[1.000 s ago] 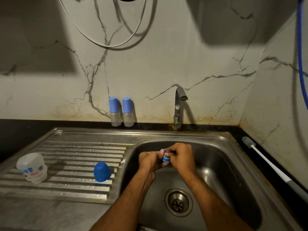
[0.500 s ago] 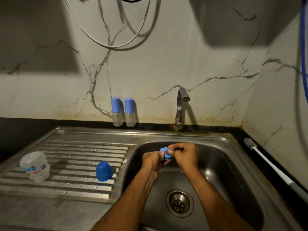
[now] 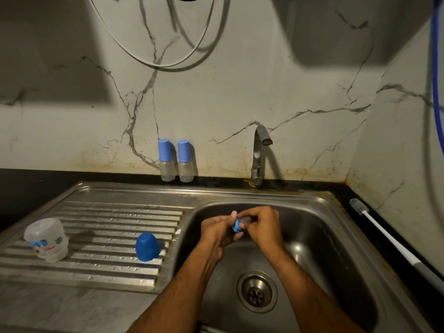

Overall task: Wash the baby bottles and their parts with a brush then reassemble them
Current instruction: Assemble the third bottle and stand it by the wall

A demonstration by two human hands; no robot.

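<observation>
Over the sink basin (image 3: 324, 236), my left hand (image 3: 217, 230) grips a blue screw ring (image 3: 237, 224). My right hand (image 3: 263, 228) pinches the clear teat (image 3: 247, 219) sticking out of that ring. A blue bottle cap (image 3: 146, 246) stands on the ribbed drainboard (image 3: 96, 236). At the drainboard's left end a clear bottle body (image 3: 46, 240) with a printed label stands upside down. Two small capped baby bottles (image 3: 175, 161) stand against the wall behind the sink. A white-handled bottle brush (image 3: 384, 234) lies on the black counter at the right.
The tap (image 3: 259, 155) rises behind the basin with no water running. The drain (image 3: 257, 292) sits in the basin floor below my forearms. A looped cable (image 3: 168, 56) hangs on the marble wall, and a blue hose (image 3: 436, 68) runs down the right edge.
My hands have stayed together over the basin and turned the blue ring. The clear teat now shows more between my fingers.
</observation>
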